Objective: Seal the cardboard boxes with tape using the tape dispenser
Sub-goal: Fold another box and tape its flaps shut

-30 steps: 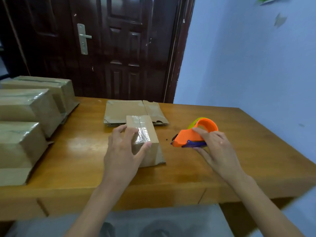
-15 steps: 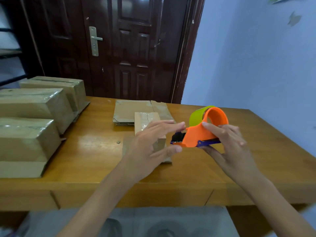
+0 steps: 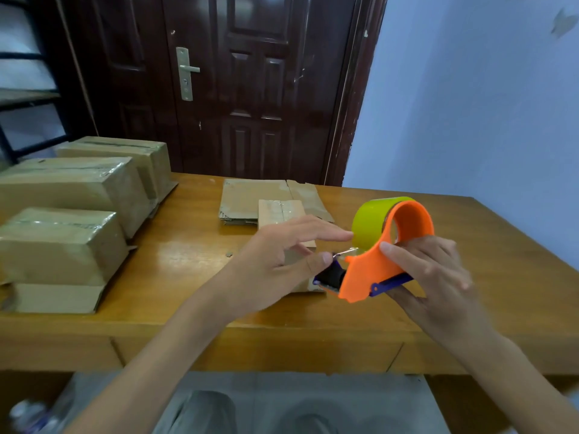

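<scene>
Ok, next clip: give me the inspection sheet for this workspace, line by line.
Surface: wooden table, glossy.
Job's things: orange dispenser with green tape roll, held above the table; small box behind the hands, taped on top.
Clutter: three taped boxes at left; flat cardboard at back.
Grippers: right hand grips the dispenser; left hand at its front, thumb and forefinger at the tape end; pinch not clear.
Cables: nothing seen.
Surroundings: dark door, blue wall.

The left hand (image 3: 275,261) hides most of the small box (image 3: 282,211); its tape end is too small to tell.
</scene>
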